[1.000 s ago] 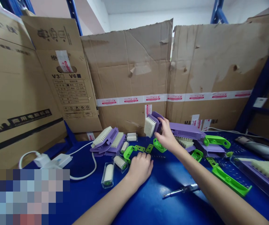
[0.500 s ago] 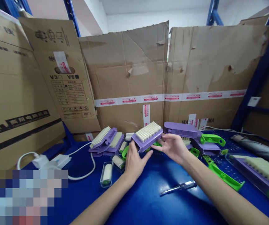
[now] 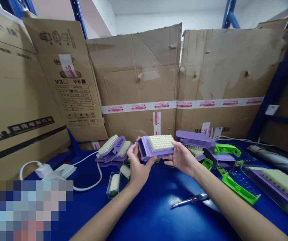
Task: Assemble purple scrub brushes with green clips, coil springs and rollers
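Note:
Between my two hands is a purple brush head (image 3: 145,149) with cream bristle tufts facing up, raised above the blue table (image 3: 156,201). My left hand (image 3: 138,167) grips its left end, thumb along the near lower edge and fingers at the far side. At the right end my right hand (image 3: 184,159) has its thumb on the bristles and its fingers under the body. The brush's open, hollow end faces left. Just left of my left hand lie small clear cases with white rollers, one a clear case (image 3: 113,185) standing apart nearer me.
Purple brush parts (image 3: 113,150) are piled at the left, more purple parts (image 3: 195,138) at the right. Green handles (image 3: 241,189) lie beside them. A screwdriver (image 3: 189,201) rests in front. Packaged brush (image 3: 279,184), white cable (image 3: 100,177) and cardboard walls (image 3: 138,77) surround the table.
The brush head has turned so its hollow end faces left, and sits slightly lower. My right hand has closed onto its right end; my left hand has shifted its grip along the left end.

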Available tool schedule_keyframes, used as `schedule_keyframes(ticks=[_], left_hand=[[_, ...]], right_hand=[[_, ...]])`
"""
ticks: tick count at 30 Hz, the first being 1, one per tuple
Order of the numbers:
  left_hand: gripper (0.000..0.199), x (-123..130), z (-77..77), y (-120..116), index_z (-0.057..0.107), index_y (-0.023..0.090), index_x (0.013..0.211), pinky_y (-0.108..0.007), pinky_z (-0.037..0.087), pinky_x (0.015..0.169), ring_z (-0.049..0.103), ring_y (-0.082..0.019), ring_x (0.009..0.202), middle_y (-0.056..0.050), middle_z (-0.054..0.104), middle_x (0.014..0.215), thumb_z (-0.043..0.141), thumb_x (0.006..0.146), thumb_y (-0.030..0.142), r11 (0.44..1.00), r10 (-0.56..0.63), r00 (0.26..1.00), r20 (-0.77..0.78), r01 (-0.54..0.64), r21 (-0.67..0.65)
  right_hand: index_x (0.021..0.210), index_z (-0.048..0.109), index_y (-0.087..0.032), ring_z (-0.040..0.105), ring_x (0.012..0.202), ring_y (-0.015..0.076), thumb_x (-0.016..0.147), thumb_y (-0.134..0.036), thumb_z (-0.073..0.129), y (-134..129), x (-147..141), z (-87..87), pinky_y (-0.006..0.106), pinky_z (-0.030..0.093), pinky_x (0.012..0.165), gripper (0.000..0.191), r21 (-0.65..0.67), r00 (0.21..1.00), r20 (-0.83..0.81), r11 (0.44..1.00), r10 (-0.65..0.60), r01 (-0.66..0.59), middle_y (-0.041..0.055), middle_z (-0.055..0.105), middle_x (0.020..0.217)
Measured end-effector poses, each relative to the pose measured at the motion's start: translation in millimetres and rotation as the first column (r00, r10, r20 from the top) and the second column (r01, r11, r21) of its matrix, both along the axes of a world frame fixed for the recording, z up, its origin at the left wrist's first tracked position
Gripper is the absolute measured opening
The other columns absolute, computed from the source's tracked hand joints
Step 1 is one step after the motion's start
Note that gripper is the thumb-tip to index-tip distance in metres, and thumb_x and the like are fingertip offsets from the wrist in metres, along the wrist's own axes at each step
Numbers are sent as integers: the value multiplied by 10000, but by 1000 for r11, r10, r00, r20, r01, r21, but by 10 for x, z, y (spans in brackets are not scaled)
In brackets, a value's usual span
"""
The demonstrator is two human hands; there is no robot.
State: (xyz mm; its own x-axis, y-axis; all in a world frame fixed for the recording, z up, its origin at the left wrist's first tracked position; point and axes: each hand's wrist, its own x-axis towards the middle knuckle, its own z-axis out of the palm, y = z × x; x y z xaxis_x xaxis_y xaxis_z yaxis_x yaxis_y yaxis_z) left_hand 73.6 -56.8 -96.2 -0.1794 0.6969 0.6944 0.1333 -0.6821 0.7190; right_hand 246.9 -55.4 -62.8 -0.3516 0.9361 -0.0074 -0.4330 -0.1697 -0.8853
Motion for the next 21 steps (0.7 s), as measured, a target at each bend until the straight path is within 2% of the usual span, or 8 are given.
schedule_keyframes(ticks=[3,7,11,14,16,18,21], left_hand=[[484,-39,59,72,388,195,1176,-361,444,898,586,-229,1035,-123,601,1108,543,812,473,979,-98,986,133,120,-163],[418,-90,88,161,531,184,1042,-357,454,893,583,-251,1044,-105,629,1072,540,795,522,926,-176,945,275,254,-279],[409,-85,82,178,548,189,1015,-375,495,817,612,-273,982,-104,650,1029,584,770,515,851,-221,869,443,393,-347],[440,-65,48,166,531,211,1082,-361,519,783,614,-258,977,-108,630,1093,593,767,512,778,-287,817,501,503,-376],[470,-56,25,160,514,240,1140,-340,528,773,603,-243,1000,-101,603,1157,635,751,474,744,-300,795,527,541,-392],[491,-54,21,160,513,255,1165,-328,536,758,598,-234,1003,-96,594,1176,668,735,436,740,-267,786,557,538,-404],[474,-63,55,165,537,246,1156,-330,544,721,595,-232,990,-97,598,1170,656,741,443,743,-217,761,612,535,-402]], right_hand=[[1126,512,-228,632,739,168,775,-397,572,-36,-8,2,302,513,653,394,103,996,85,994,24,-33,59,650,1006],[1273,391,-268,614,904,198,688,-344,698,-111,-142,15,294,530,649,665,223,954,246,968,-170,115,69,569,1196],[1300,380,-204,583,1005,238,688,-420,689,-107,-216,-19,336,531,706,719,331,855,436,933,-282,139,111,553,1216],[1321,371,-164,542,1094,261,639,-463,717,-64,-202,-119,400,469,881,821,492,715,539,856,-445,161,135,545,1232],[1362,332,-167,509,1147,283,591,-484,743,-43,-179,-190,430,413,949,929,595,618,580,794,-531,125,145,529,1260],[1391,301,-179,504,1155,298,583,-499,744,-33,-147,-226,439,406,949,975,649,577,610,760,-542,28,146,526,1270],[1384,331,-171,562,1067,267,740,-515,607,-13,-78,-193,413,435,894,781,673,553,630,739,-545,-39,129,590,1187]])
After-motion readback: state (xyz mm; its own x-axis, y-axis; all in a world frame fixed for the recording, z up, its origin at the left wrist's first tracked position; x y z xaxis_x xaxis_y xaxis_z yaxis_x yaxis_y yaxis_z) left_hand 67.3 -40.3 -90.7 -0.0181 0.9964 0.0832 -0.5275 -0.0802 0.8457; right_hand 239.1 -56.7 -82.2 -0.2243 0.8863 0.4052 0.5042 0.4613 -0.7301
